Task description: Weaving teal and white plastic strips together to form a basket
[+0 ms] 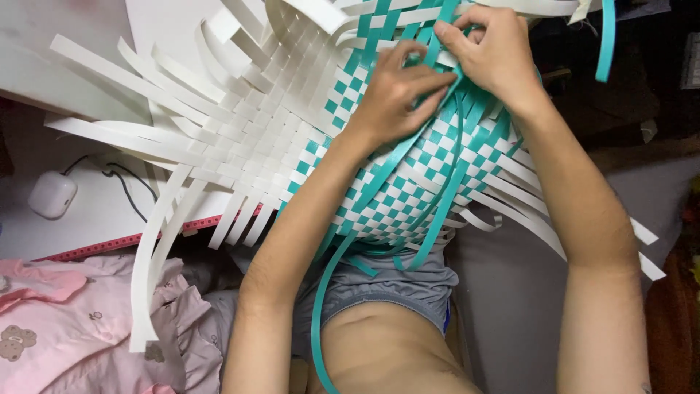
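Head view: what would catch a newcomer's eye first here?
A large half-woven basket of flat white and teal plastic strips fills the centre, with loose white strip ends fanning out to the left. Near the top, the left hand and right hand both pinch teal strips on the checkered weave. At lower left lies a pink fabric garment, with a small white rounded device on the white surface above it.
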